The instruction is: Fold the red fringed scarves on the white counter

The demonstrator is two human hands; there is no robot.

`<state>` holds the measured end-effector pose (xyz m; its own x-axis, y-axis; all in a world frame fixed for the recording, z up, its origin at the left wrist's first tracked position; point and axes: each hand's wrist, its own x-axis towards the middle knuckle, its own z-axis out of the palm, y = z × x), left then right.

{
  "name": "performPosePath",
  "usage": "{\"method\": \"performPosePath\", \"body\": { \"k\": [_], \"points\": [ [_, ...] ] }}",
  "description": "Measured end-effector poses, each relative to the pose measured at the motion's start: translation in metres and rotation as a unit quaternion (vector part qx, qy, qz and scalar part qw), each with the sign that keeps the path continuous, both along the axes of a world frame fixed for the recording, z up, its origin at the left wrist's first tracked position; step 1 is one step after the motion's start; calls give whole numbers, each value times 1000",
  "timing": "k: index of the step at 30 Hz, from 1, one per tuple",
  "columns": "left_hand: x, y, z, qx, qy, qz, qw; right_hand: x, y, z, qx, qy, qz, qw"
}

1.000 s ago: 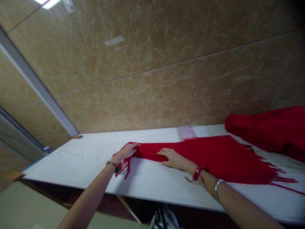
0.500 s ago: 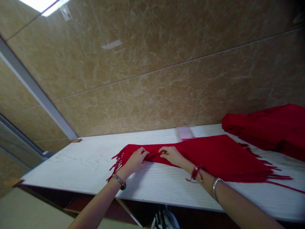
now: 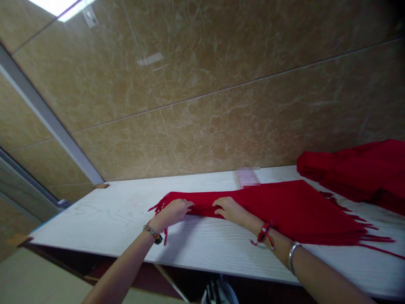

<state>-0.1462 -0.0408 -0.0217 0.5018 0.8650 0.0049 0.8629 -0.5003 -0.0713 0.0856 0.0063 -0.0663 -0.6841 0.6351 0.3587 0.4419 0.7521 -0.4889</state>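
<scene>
A red fringed scarf (image 3: 294,211) lies lengthwise on a white wood-grain board. Its left part is folded narrow, while its right part spreads wider. My left hand (image 3: 175,212) grips the narrow part near the left fringe, fingers curved over the cloth. A short way to the right, my right hand (image 3: 232,210) holds the same narrow stretch, with thumb and fingers bent onto it. Between the two hands a strip of red cloth shows. The undersides of both hands are hidden.
More folded red cloth (image 3: 351,173) is heaped at the right, against the tan marbled wall (image 3: 205,135). A small blurred pinkish block (image 3: 247,177) stands behind the scarf. Below the front edge of the white board (image 3: 123,198) are dark open compartments.
My left hand has shifted slightly left and my right hand slightly right, so more cloth shows between them. The narrow part of the scarf looks flatter, and less of the left fringe shows.
</scene>
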Motion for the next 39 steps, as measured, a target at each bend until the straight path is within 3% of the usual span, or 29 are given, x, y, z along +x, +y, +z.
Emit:
{"method": "performPosePath", "body": {
  "k": [7,15,24,30,35,39],
  "points": [
    [3,4,2,14,34,-1,999,-1,3,-2,18,-48,-16,999],
    [1,1,5,13,-30,-22,999,-3,9,-8,14,-86,-24,996],
    [0,5,6,17,-23,-21,999,6,-1,6,27,-91,-33,995],
    [3,-1,9,20,-31,-21,999,-21,-21,15,60,-69,-32,995],
    [-5,-6,9,49,0,-2,999,-42,-25,12,44,-110,-48,992],
    [-21,-10,10,104,29,64,992,-40,-22,9,32,-95,-51,994]
  ]
}}
